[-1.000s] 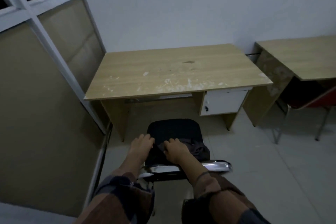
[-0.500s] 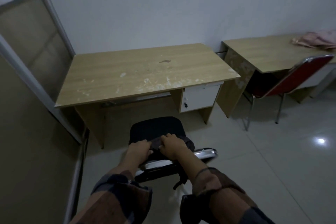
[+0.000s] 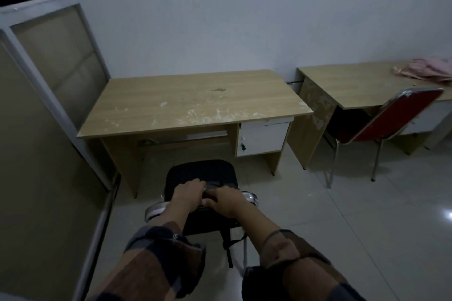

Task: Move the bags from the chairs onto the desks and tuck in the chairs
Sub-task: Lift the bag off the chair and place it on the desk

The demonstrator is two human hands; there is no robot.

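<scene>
A black chair (image 3: 198, 171) with a chrome frame (image 3: 153, 210) stands pulled out in front of the near wooden desk (image 3: 195, 102). A dark bag (image 3: 208, 221) sits against its backrest, with straps hanging down behind. My left hand (image 3: 187, 194) and my right hand (image 3: 226, 200) both grip the top edge of the bag, fingers curled over it, close together. On the right desk (image 3: 354, 83) lies a pink bag (image 3: 430, 69). A red chair (image 3: 401, 115) stands partly under that desk.
A framed partition wall (image 3: 49, 105) runs along the left, close to the near desk's left side. A white drawer unit (image 3: 263, 138) hangs under the near desk on the right. Pale tiled floor (image 3: 342, 227) spreads to the right of the black chair.
My left hand shifted from the chair's back onto the bag, and both hands have closed in on its top. The view swung right, bringing in the red chair and pink bag.
</scene>
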